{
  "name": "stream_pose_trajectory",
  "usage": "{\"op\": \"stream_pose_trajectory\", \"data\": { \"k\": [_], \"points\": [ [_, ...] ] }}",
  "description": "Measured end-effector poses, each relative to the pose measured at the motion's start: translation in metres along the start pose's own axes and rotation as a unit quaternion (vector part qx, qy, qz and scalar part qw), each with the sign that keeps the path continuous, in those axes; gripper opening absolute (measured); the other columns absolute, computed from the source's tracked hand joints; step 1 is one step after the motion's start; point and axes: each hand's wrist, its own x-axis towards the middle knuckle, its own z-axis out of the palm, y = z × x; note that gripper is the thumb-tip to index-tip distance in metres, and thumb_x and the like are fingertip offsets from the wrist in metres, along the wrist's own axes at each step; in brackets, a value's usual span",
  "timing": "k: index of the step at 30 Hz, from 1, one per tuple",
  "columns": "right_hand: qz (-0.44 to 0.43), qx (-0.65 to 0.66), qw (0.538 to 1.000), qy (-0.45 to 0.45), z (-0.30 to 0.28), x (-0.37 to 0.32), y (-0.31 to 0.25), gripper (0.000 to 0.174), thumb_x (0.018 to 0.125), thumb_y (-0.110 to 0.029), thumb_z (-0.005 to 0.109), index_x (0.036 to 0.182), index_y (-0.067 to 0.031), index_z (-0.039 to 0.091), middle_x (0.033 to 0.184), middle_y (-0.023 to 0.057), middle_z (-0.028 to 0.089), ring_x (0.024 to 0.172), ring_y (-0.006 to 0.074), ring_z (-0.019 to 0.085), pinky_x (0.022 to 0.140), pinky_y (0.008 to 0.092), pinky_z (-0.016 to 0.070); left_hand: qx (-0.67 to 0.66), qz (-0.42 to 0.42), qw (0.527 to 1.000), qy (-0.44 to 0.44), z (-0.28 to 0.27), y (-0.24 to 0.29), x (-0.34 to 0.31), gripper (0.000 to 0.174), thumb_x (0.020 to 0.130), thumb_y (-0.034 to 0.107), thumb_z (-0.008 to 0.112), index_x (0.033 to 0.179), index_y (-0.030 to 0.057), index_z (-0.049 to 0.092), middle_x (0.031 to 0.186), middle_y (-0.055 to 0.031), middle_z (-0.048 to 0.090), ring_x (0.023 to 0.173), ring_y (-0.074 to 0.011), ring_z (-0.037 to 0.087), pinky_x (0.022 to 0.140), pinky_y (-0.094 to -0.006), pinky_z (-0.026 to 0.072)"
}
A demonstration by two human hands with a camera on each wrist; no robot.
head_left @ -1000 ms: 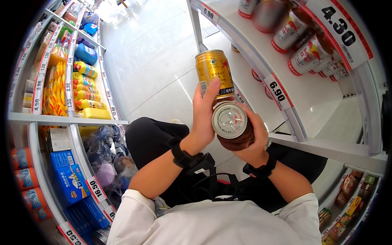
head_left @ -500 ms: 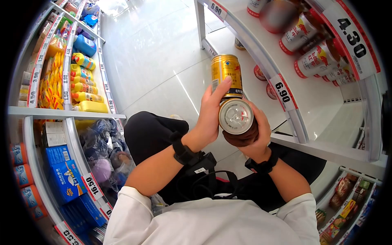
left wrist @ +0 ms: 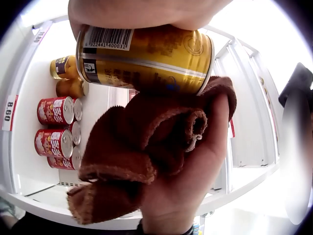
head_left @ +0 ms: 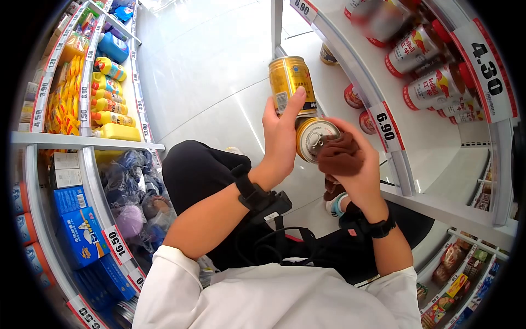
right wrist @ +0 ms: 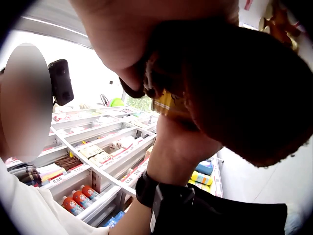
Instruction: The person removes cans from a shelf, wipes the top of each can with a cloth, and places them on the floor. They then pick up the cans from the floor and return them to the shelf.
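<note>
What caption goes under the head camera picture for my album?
Between shop shelves, a left hand grips a gold can while the right hand presses a brown cloth on another can.

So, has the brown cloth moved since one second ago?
Yes. The brown cloth has moved up, from under the can lid to its right edge, and is now closer to the 6.90 price tag.

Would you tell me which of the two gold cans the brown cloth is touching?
The lower can, its silver lid facing the head camera: the right hand presses the brown cloth on it. The left hand grips the upper can.
</note>
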Motion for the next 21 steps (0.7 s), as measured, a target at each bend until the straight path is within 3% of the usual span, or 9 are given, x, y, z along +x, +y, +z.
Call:
{"op": "stream_pose_trajectory", "data": {
  "k": [2,4,8,11,14,17,21],
  "points": [
    [-0.003,-0.054,0.998,-0.016,-0.008,0.003,0.004,0.066,0.073,0.007,0.076,0.135,0.0003,0.055,0.097,0.0088,0.067,0.086,0.0131,0.067,0.073,0.0256,0.0532,0.022,0.016,1.0,-0.002,-0.001,-0.004,0.002,0.046,0.094,0.032,0.07,0.119,-0.0012,0.051,0.1,-0.0095,0.065,0.085,-0.0136,0.066,0.073,-0.0272,0.0556],
    [0.023,-0.077,0.996,-0.035,-0.013,0.004,0.004,0.068,0.072,0.004,0.079,0.135,0.0001,0.055,0.097,0.0102,0.07,0.086,0.0133,0.068,0.074,0.0269,0.054,0.089,0.095,0.991,-0.009,0.001,-0.007,0.002,0.043,0.094,0.027,0.071,0.12,-0.0006,0.051,0.102,-0.0091,0.065,0.086,-0.0129,0.065,0.074,-0.0271,0.0549],
    [0.021,-0.129,0.991,-0.042,-0.016,0.004,0.002,0.066,0.071,0.001,0.081,0.133,0.0009,0.058,0.095,0.0106,0.07,0.087,0.0131,0.068,0.076,0.0282,0.0543,0.101,0.116,0.988,-0.024,0.007,-0.01,-0.003,0.042,0.093,0.021,0.072,0.122,-0.0002,0.05,0.103,-0.0087,0.065,0.087,-0.0123,0.065,0.076,-0.0267,0.0544],
    [0.02,-0.111,0.994,-0.01,-0.013,0.005,0.013,0.061,0.071,-0.001,0.082,0.128,0.0022,0.062,0.097,0.0116,0.07,0.087,0.0131,0.068,0.076,0.0282,0.0542,0.133,0.159,0.977,-0.043,0.007,-0.015,-0.004,0.043,0.093,0.019,0.072,0.124,-0.0001,0.049,0.102,-0.0086,0.065,0.089,-0.0123,0.065,0.078,-0.0265,0.0542],
    [-0.035,-0.086,0.995,0.025,-0.009,0.006,0.029,0.055,0.074,0.0,0.08,0.127,0.0018,0.064,0.099,0.0115,0.07,0.089,0.0131,0.068,0.077,0.0273,0.0545,0.137,0.18,0.973,-0.04,0.006,-0.021,-0.005,0.046,0.093,0.018,0.072,0.128,-0.0001,0.047,0.104,-0.0086,0.065,0.091,-0.0127,0.065,0.079,-0.0264,0.0542],
    [0.001,0.053,0.997,0.063,-0.002,0.005,0.033,0.046,0.083,0.006,0.07,0.128,0.0006,0.065,0.104,0.01,0.071,0.089,0.0119,0.068,0.076,0.0242,0.0553,0.139,0.173,0.974,-0.036,0.004,-0.024,-0.005,0.048,0.095,0.019,0.07,0.131,0.0009,0.045,0.112,-0.0084,0.062,0.097,-0.0125,0.063,0.082,-0.0269,0.0534],
    [0.05,0.092,0.993,0.056,-0.007,0.004,0.03,0.042,0.086,0.005,0.065,0.128,0.0009,0.065,0.105,0.0109,0.072,0.088,0.0114,0.068,0.074,0.0233,0.0552,0.126,0.165,0.977,-0.053,0.004,-0.021,-0.004,0.045,0.096,0.021,0.069,0.13,0.0015,0.046,0.112,-0.008,0.062,0.097,-0.012,0.062,0.082,-0.0267,0.0526]
  ]
}}
